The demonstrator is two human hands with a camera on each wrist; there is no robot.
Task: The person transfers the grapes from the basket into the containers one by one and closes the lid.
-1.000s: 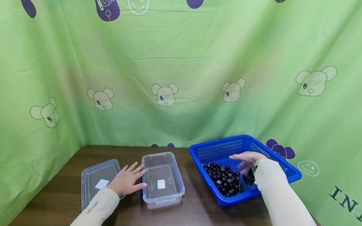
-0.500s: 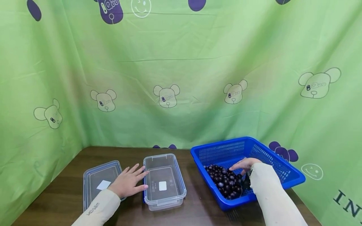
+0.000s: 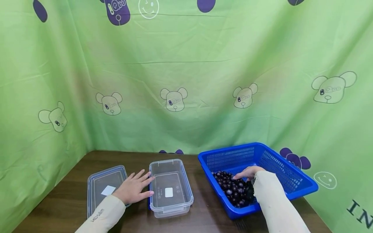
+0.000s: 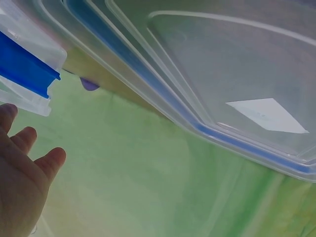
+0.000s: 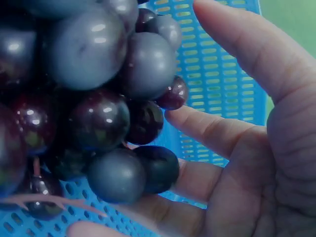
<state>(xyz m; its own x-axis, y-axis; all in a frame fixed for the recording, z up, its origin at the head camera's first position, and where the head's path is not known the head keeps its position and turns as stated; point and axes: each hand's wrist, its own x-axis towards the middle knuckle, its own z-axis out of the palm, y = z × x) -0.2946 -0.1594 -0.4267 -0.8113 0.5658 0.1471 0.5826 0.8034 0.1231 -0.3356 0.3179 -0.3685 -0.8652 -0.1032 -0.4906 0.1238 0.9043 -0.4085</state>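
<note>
In the head view, my left hand [image 3: 132,189] has its fingers spread at the left rim of a clear plastic food container [image 3: 170,174], fingertips at the edge. A clear lid [image 3: 99,181] with a blue seal and white label lies left of the container, partly behind that hand. My right hand [image 3: 249,173] is inside a blue basket [image 3: 233,212], at a bunch of dark grapes [image 3: 231,187]. In the right wrist view, its fingers [image 5: 207,123] reach behind and under the grapes, while the thumb stands apart from them. Some fingertips are hidden by the grapes.
A brown wooden table [image 3: 201,207] bears the container, lid and basket. Bare tabletop shows between container and basket. Behind hangs a green patterned curtain [image 3: 175,129], close to the table's back edge. A blue latch [image 4: 24,64] shows on the container's side.
My right hand has lowered in the basket and moved left onto the grapes. My left hand keeps its place at the container. The whole view has shifted slightly.
</note>
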